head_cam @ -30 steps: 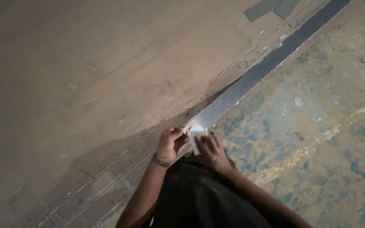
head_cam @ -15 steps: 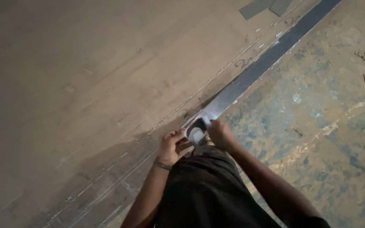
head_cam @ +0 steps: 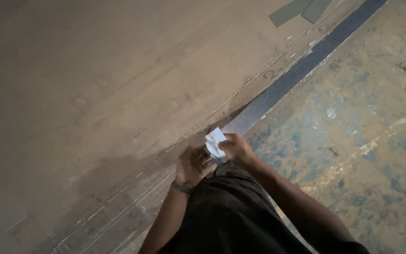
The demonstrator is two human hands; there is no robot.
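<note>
The person stood over the work and looked straight down, so both forearms came up from the bottom of the view and met just above the dark clothing. The right hand (head_cam: 237, 149) was closed around a crumpled white paper (head_cam: 214, 143), pinching it on its right side, with most of the wad sticking out to the upper left of the fingers. The left hand (head_cam: 191, 165) sat just beside it, lower and to the left, curled with a dark band at the wrist; its fingertips reached toward the lower edge of the paper and may have been touching it, though the dim light and the overlap of knuckles made that hard to settle. The paper lay right at the near end of a long dark strip (head_cam: 301, 70) that ran away diagonally to the upper right, its long axis following the seam between the pale brown board (head_cam: 118, 84) on the left and the mottled blue and yellow floor (head_cam: 353, 131) on the right. The right hand was therefore the nearer one to the strip, which led off directly from its knuckles. Two grey-green offcuts (head_cam: 299, 8) lay well apart at the far top edge of the board.
</note>
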